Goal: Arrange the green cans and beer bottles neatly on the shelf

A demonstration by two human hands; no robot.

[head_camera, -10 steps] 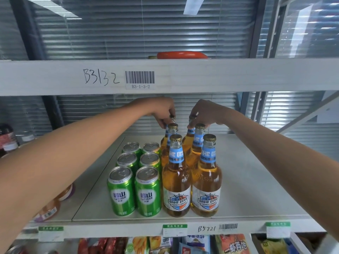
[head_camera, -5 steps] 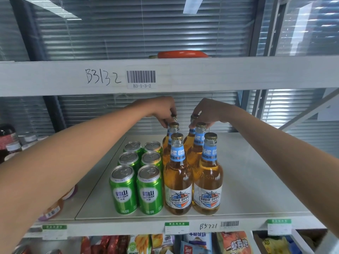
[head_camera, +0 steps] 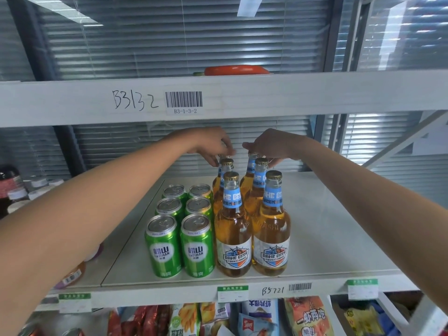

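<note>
Both hands reach to the back of the shelf (head_camera: 327, 238). Left hand (head_camera: 211, 144) fingers pinch the cap of the rear left bottle (head_camera: 220, 166); right hand (head_camera: 271, 145) fingers close over the top of the rear right bottle (head_camera: 251, 166). 6 bottles (head_camera: 232, 229) stand in 2 columns just in front of the fingers, 6 cans (head_camera: 197, 246) in 2 columns left of them.

Bottles: glass, full, probably heavy, fragile, smooth and slippery, tall so tip-prone; better held at the neck under the crimped cap. Cans: thin aluminium, rigid, light-ish; hold around the body. Shelf smooth, so things should slide.
</note>
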